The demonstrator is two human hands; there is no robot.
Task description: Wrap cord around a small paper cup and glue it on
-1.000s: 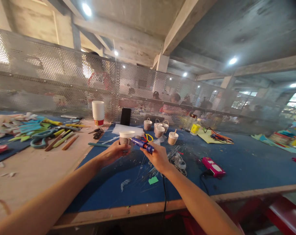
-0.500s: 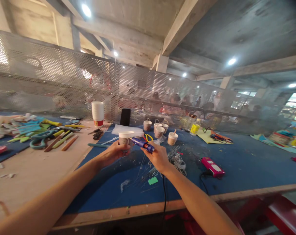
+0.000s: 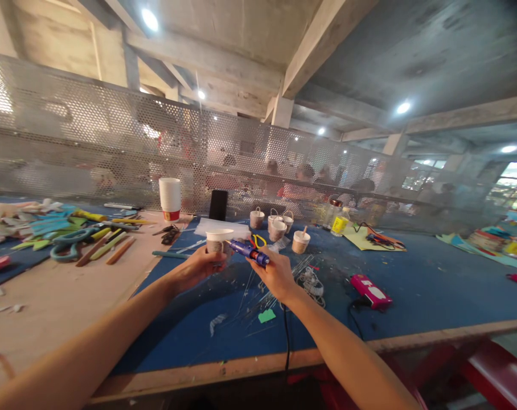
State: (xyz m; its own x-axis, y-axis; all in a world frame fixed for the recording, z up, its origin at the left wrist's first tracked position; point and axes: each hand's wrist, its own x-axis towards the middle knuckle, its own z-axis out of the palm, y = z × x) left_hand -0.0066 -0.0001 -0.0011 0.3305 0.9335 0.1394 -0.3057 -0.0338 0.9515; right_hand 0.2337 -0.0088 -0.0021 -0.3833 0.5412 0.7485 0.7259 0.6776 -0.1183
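My left hand point(image 3: 202, 265) is closed around a small paper cup point(image 3: 218, 240) held upright above the blue table mat point(image 3: 168, 330). In my right hand point(image 3: 275, 272) is a purple glue gun point(image 3: 250, 251), its nozzle at the right side of the cup; whether it touches cannot be made out. A black cord hangs down from below this hand. Under and beside it lie clear thin strands and a tangle of white cord point(image 3: 313, 285). Beyond stand several small cups with loop handles point(image 3: 277, 230) and another cup with a stick in it point(image 3: 301, 242).
A stack of white paper cups point(image 3: 170, 196) and a dark phone point(image 3: 218, 205) stand at the back. Scissors point(image 3: 66, 245) and clay-coloured tools lie left. To the right are a pink box point(image 3: 370, 291) with a cord and a yellow-labelled bottle point(image 3: 339, 223). A perforated metal screen point(image 3: 241, 154) rises behind.
Both hands stay almost in place with the cup and the glue gun. The whole view has shifted very slightly; nothing else visibly differs.
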